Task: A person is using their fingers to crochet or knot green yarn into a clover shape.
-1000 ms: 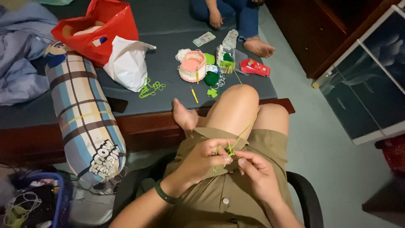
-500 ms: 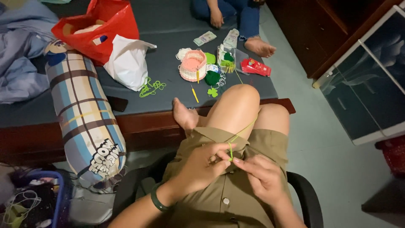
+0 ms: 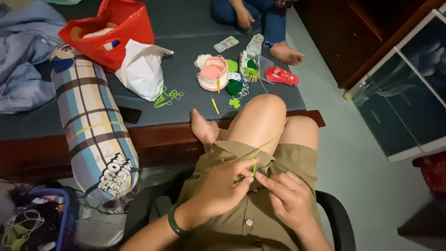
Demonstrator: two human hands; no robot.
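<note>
Now both hands rest in the lap: left hand (image 3: 223, 188) and right hand (image 3: 289, 197) pinch the green yarn (image 3: 260, 149) between fingertips; both have shifted slightly lower since earlier.

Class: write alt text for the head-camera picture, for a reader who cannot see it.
A seated person's left hand and right hand pinch a thin green yarn strand over their lap. Ahead, a grey mat holds crochet items, a red bag and a plaid bolster.
</note>
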